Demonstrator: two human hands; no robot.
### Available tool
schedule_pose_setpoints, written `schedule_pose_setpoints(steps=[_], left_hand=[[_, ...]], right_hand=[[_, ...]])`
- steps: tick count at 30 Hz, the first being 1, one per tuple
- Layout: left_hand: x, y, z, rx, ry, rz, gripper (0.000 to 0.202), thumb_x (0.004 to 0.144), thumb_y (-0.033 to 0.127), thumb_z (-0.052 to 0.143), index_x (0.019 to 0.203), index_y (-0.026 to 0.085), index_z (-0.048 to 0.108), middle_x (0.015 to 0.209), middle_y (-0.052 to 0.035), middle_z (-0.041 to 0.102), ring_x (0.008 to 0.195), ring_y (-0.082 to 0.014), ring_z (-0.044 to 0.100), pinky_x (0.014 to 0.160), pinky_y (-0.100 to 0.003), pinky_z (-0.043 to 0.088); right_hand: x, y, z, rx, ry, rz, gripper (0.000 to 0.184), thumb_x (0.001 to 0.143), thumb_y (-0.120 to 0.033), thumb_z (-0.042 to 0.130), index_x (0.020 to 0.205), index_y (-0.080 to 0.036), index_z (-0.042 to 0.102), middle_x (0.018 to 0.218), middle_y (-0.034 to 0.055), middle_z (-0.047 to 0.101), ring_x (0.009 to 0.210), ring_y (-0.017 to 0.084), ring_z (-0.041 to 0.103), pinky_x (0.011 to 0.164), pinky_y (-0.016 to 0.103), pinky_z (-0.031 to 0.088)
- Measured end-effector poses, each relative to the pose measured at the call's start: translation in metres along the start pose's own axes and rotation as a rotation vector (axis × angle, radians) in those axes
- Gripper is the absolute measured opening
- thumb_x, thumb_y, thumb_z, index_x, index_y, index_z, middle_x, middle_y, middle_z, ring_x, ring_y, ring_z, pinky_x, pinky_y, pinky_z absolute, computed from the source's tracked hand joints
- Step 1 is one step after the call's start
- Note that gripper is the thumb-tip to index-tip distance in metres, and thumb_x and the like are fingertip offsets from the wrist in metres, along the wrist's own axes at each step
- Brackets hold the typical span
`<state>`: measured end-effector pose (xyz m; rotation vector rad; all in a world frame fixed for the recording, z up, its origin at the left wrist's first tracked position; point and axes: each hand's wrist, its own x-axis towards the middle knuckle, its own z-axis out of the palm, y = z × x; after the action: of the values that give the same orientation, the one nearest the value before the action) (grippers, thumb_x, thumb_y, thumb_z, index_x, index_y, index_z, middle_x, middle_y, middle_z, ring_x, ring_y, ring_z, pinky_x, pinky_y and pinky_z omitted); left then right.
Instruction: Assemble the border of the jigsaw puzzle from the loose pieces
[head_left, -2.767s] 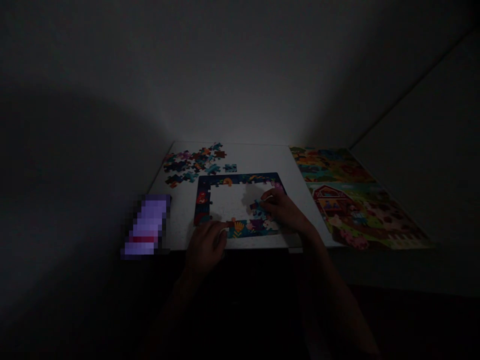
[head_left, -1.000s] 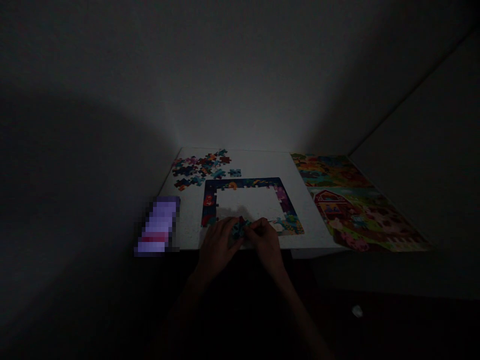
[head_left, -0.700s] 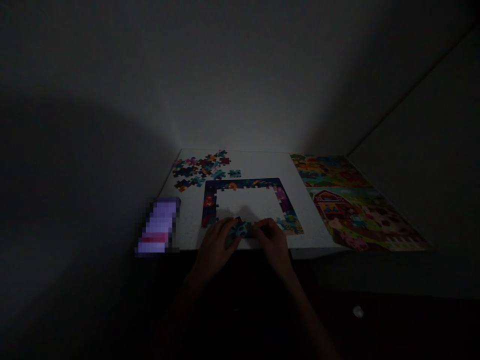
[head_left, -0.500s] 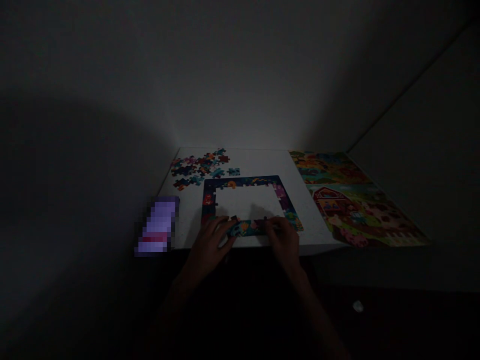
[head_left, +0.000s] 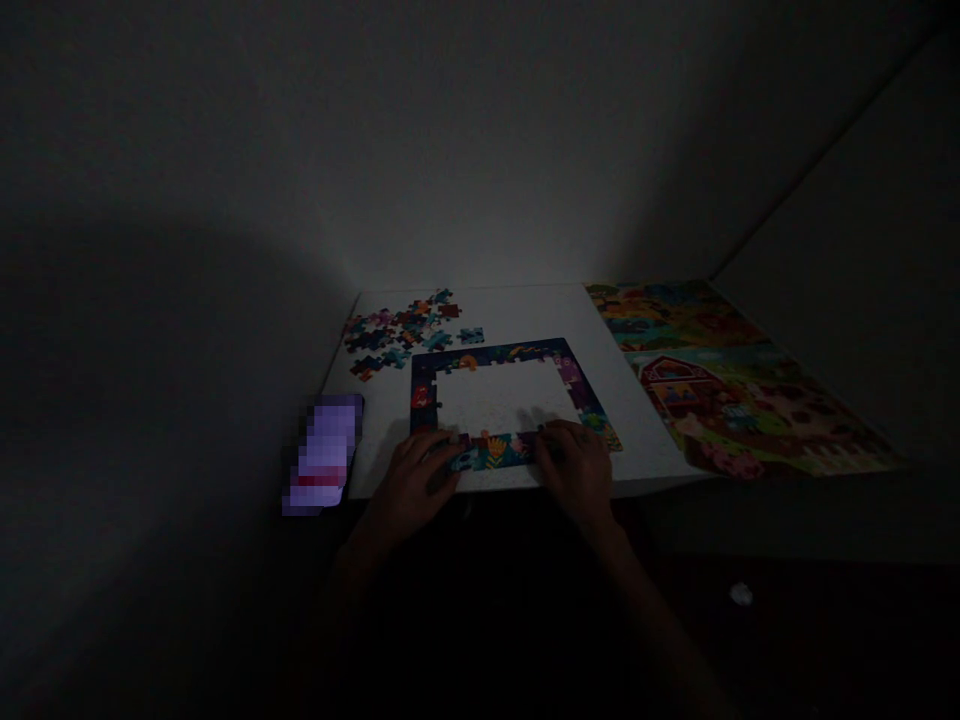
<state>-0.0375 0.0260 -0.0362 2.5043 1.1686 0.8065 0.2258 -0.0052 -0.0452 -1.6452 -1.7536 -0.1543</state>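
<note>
A jigsaw puzzle border point(head_left: 491, 350) lies flat on the white table, its pieces joined in a rectangle around bare tabletop. My left hand point(head_left: 416, 475) grips its front left corner, fingers bent over the pieces and thumb at the near edge. At the front right, my right hand point(head_left: 577, 465) has its thumb and fingers closed on the near strip. Between the hands shows a teal stretch with a yellow plant point(head_left: 496, 452). My fingers hide the pieces under them.
Loose jigsaw pieces point(head_left: 405, 330) lie in a heap at the back left, one piece point(head_left: 471, 336) slightly apart. A blurred phone-like object point(head_left: 324, 450) sits at the left edge. On the right are a farm picture point(head_left: 750, 415) and another picture point(head_left: 667, 312) behind it.
The dark piece at my right fingers now sits lower, in line with the near strip. Both hands stay at the front side. The view has shifted slightly.
</note>
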Motion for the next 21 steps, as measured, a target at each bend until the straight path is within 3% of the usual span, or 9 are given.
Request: schedule_pose_setpoints(steps=[5, 21], left_hand=[[0.0007, 0.0008, -0.0002, -0.017, -0.026, 0.003, 0.037, 0.089, 0.021, 0.060, 0.126, 0.027, 0.061, 0.129, -0.0068, 0.061, 0.122, -0.0255, 0.053, 0.103, -0.048, 0.045], [0.0036, -0.0003, -0.0076, -0.001, -0.100, 0.028, 0.034, 0.092, 0.023, 0.057, 0.125, 0.027, 0.062, 0.130, -0.0048, 0.061, 0.122, -0.0247, 0.051, 0.103, -0.046, 0.045]], right_hand=[[0.0006, 0.0000, -0.0022, 0.001, -0.067, -0.024, 0.015, 0.093, -0.029, 0.056, 0.101, -0.022, 0.067, 0.115, 0.0079, 0.070, 0.106, 0.027, 0.061, 0.089, 0.041, 0.043], [0.0016, -0.0007, -0.0026, -0.011, -0.110, -0.003, 0.018, 0.093, -0.031, 0.055, 0.101, -0.022, 0.070, 0.112, 0.0066, 0.071, 0.102, 0.025, 0.062, 0.087, 0.040, 0.041]])
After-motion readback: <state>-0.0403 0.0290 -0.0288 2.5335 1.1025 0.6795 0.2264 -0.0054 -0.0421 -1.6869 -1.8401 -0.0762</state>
